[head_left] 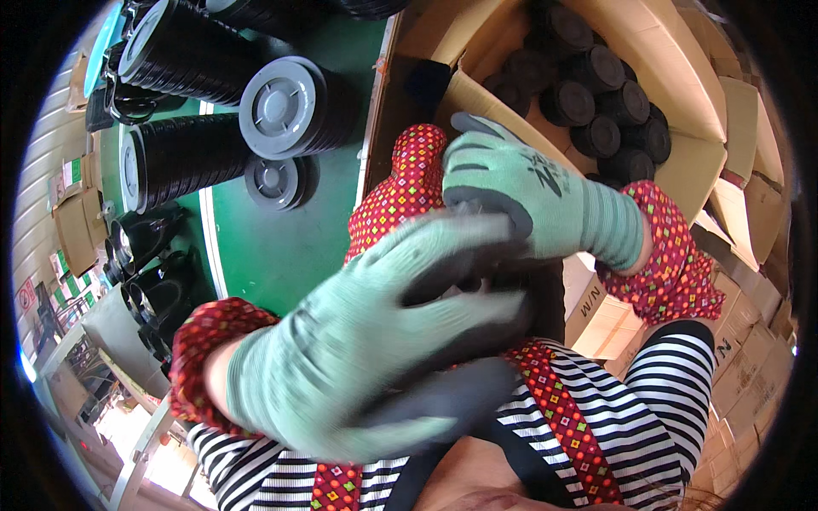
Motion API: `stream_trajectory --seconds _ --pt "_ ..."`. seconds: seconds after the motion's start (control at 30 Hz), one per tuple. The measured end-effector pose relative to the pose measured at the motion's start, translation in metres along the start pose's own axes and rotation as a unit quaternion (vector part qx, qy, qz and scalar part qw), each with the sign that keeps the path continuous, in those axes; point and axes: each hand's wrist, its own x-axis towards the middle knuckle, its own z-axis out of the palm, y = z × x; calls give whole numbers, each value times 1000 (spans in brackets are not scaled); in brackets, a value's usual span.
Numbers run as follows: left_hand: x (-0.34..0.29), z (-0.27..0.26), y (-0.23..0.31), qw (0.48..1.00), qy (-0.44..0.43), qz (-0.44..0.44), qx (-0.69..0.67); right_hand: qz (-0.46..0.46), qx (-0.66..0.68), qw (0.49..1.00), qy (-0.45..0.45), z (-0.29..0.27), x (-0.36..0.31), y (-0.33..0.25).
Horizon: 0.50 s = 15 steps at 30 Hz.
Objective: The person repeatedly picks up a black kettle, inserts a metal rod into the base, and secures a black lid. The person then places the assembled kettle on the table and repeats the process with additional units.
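Note:
My left hand (366,332), in a pale green glove with dark palm and fingers, is in front of my chest. Motion smears its fingers, and I cannot make out whether they grip anything. Just beyond it, my right hand (511,183), gloved alike, has its fingers curled and closed. What it holds, if anything, is hidden behind the gloves. A dark shape (545,294) shows below the right hand, too unclear to name. The hands overlap in view, close to the open cardboard box (503,111), which contains several black round pots (596,70).
The green table (298,247) to the left bears stacks of black round plastic pieces (192,157), a stack topped by a grey ribbed disc (283,108), and smaller discs (274,180). Glossy black containers (149,238) stand along its left side. Cardboard cartons (733,387) are piled at the right.

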Motion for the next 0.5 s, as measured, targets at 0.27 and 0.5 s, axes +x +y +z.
stream_trajectory --seconds 0.27,0.5 --pt "31 33 23 875 69 0 480 2 127 989 70 32 -2 19" --pt "24 22 10 881 -61 -264 387 -27 39 984 170 33 12 12"
